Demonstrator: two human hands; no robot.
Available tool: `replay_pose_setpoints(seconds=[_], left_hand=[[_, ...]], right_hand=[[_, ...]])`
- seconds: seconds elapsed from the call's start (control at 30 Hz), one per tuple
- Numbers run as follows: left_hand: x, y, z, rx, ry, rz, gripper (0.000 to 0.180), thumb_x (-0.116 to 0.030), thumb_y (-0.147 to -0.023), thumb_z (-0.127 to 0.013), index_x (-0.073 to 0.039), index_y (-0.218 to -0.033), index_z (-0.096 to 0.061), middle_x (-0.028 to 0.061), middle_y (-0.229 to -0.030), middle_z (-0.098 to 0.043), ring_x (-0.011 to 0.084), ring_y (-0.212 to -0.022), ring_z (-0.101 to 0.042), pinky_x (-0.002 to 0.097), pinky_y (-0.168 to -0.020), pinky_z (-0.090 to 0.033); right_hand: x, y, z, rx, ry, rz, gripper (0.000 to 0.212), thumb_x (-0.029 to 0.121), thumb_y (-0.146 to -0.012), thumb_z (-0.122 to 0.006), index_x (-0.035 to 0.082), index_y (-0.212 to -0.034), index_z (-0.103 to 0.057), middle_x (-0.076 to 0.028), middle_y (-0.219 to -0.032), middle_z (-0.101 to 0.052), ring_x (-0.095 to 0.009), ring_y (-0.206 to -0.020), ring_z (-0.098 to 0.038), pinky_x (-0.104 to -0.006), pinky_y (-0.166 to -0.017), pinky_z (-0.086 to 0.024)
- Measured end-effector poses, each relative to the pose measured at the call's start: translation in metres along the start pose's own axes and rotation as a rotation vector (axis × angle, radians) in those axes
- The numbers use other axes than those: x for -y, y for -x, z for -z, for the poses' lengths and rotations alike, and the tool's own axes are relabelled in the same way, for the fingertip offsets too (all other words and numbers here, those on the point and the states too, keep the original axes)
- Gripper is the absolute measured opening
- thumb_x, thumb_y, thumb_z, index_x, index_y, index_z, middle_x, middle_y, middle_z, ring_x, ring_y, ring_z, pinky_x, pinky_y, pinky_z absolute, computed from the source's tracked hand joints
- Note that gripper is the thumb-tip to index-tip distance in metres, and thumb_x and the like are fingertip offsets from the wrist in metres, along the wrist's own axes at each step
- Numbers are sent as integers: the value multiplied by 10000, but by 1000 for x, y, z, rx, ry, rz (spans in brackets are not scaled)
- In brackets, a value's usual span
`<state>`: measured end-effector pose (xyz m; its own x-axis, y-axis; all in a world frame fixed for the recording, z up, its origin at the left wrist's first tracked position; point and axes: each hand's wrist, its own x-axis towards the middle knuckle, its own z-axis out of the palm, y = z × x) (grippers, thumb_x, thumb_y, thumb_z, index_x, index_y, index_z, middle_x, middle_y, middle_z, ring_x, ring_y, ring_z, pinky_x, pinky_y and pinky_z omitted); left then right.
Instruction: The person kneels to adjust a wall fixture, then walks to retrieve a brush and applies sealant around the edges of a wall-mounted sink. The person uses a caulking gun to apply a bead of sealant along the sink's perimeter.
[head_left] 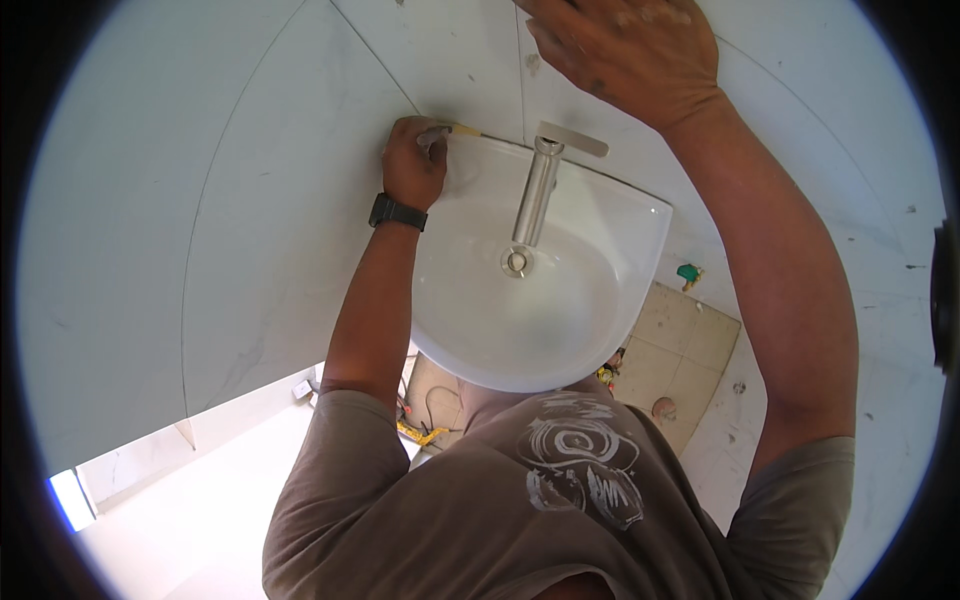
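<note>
- Left hand (412, 165): you are closing it in a fist around a slim, yellow-ended tool (465, 130), and are holding it at the back left corner of the sink.
- Tool: it is pointing right from your fist, lying along the sink's back edge.
- Left forearm (375, 300): it is rising almost straight past the sink's left side; a dark watch (397, 213) is circling the wrist.
- Right hand (630, 50): you are holding it open, back showing, fingers reaching leftward by the wall (480, 50); the upper edge is cutting part of it off.
- Right arm (780, 260): it is slanting up and inward, well right of the sink.
- Sink (470, 345): it is standing against the wall, between your arms.
- Faucet (535, 195): it is leaning out over the drain (516, 262), between both hands.
</note>
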<state>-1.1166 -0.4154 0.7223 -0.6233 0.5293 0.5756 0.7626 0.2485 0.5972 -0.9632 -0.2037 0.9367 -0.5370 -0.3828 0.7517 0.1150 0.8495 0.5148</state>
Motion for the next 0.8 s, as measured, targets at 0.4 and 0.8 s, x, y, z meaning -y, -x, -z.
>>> replay_pose_setpoints(seconds=[0.4,0.8], left_hand=[[-24,7,21,-97,-408,8,136,-201,-917,-704,-107,-1014,-715,109,-939,-639,356,-789,-686,452,-702,-574],[-37,-43,54,140,-270,1,172,-178,-880,-726,-7,-888,-709,222,-929,-681,434,-870,-661,498,-759,-538]], right_hand=[[0,2,-7,-105,7,-11,275,237,-883,-641,151,-1136,-709,-28,-1454,-565,-228,-1467,-400,-515,-1280,-215],[-1,4,-13,-119,4,-2,248,224,-890,-631,150,-1115,-702,-30,-1452,-562,-238,-1474,-394,-520,-1278,-220]])
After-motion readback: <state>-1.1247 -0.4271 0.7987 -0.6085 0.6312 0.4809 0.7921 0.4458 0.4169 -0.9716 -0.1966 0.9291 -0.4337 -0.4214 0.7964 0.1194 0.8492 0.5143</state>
